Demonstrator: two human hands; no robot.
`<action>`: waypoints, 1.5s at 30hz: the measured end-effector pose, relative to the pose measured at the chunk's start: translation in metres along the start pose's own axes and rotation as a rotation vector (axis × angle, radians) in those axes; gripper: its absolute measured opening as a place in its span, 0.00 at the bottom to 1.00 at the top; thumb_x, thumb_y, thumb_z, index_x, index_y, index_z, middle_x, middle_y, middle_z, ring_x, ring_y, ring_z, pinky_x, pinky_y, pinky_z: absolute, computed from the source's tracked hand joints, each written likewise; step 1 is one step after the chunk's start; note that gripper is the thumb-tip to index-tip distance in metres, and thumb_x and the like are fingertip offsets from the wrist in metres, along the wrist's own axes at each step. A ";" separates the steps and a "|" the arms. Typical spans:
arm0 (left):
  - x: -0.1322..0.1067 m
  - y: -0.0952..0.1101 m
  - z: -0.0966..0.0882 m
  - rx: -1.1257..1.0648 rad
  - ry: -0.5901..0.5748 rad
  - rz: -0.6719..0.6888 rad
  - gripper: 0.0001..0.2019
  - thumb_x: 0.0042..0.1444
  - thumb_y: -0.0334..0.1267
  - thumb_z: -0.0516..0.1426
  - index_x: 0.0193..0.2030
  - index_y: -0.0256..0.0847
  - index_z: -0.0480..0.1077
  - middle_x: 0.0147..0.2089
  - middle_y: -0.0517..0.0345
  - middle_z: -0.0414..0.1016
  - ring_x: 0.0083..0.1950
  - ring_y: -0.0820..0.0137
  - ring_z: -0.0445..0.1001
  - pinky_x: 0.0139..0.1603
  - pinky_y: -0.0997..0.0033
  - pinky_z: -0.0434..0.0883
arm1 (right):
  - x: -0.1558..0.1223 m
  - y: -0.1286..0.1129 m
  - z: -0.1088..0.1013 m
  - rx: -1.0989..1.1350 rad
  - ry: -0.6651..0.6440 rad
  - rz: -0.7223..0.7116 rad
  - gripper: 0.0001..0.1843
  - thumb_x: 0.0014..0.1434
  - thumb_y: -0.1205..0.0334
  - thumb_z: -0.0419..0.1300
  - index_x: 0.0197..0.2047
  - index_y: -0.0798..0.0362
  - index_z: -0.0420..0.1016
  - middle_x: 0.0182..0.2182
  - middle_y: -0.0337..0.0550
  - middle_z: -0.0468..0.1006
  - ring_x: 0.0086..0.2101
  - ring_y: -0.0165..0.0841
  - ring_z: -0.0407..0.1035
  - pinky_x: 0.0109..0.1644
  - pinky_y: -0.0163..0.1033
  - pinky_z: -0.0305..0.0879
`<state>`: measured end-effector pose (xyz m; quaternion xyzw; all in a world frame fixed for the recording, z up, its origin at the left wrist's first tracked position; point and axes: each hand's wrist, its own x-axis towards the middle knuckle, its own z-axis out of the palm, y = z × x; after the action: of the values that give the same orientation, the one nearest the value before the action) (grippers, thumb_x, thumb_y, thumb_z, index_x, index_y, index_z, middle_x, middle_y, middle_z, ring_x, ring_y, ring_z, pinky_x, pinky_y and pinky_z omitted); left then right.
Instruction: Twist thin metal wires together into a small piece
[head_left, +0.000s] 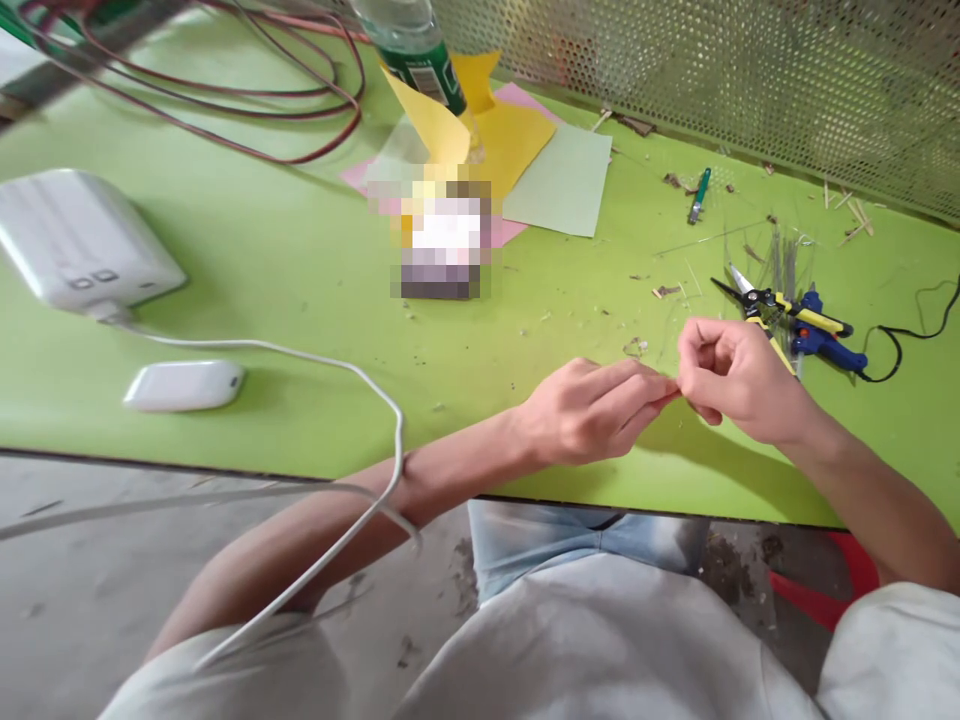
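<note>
Green, smooth table top (285,300), littered on the right side with dry scraps and slivers. Both hands are over its near edge, right of centre, well above the lap.

Left hand (592,410): palm down, fingers stretched out to the right and drawn together, thumb tucked beneath them. Tips closed in a pinch.

Right hand (731,380): curled loosely, knuckles up, thumb and forefinger pressed shut and pointing left. The tips of both hands touch.

Tiny pinched piece (676,393): sits exactly where the two pinches meet, just above the table surface. Almost wholly covered by the fingertips; what it is cannot be told.

Surroundings:
- Yellow-handled metal snips (780,310) lie just behind the right hand, blades pointing left.
- Blue plastic tool with a black cord (825,345) lies touching the snips on their right.
- Bundle of thin grey strands (780,255) lies just beyond the snips.
- Small green-handled tool (699,195) lies farther back, near the perforated metal screen (750,80).
- Loose paper sheets in yellow, pink and pale green (562,180) lie at the centre back, with a clear plastic bottle bearing a green label (416,50) standing on them.
- White rectangular box (82,240) and white oval device (184,385) sit far left, well apart from the hands.
- White cable (375,390) runs from the box and crosses the left forearm.
- Dark red wires (247,100) loop at the back left.
</note>
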<state>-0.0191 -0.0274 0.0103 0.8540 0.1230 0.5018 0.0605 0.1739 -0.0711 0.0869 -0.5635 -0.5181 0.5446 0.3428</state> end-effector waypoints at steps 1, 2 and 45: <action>-0.001 -0.002 0.000 0.033 -0.009 0.039 0.05 0.67 0.28 0.62 0.46 0.41 0.76 0.36 0.60 0.86 0.30 0.75 0.83 0.26 0.80 0.75 | 0.000 0.001 0.001 0.032 -0.002 0.001 0.13 0.48 0.62 0.67 0.30 0.47 0.65 0.13 0.25 0.66 0.15 0.24 0.58 0.17 0.29 0.53; -0.002 -0.003 -0.001 0.054 -0.018 0.083 0.06 0.66 0.27 0.62 0.47 0.41 0.76 0.37 0.59 0.86 0.30 0.74 0.83 0.26 0.79 0.76 | 0.001 0.002 0.002 0.060 -0.004 0.001 0.14 0.48 0.63 0.67 0.32 0.47 0.64 0.13 0.23 0.65 0.14 0.24 0.57 0.17 0.29 0.53; -0.006 -0.029 0.005 0.460 -0.009 0.440 0.10 0.67 0.23 0.59 0.52 0.30 0.79 0.41 0.41 0.87 0.37 0.61 0.88 0.32 0.68 0.84 | 0.014 0.021 -0.006 -0.112 0.045 0.019 0.31 0.57 0.33 0.74 0.25 0.52 0.72 0.19 0.37 0.70 0.21 0.26 0.60 0.24 0.36 0.53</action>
<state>-0.0220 -0.0009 -0.0036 0.8535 0.0453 0.4583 -0.2438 0.1821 -0.0613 0.0644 -0.5988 -0.5343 0.5053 0.3173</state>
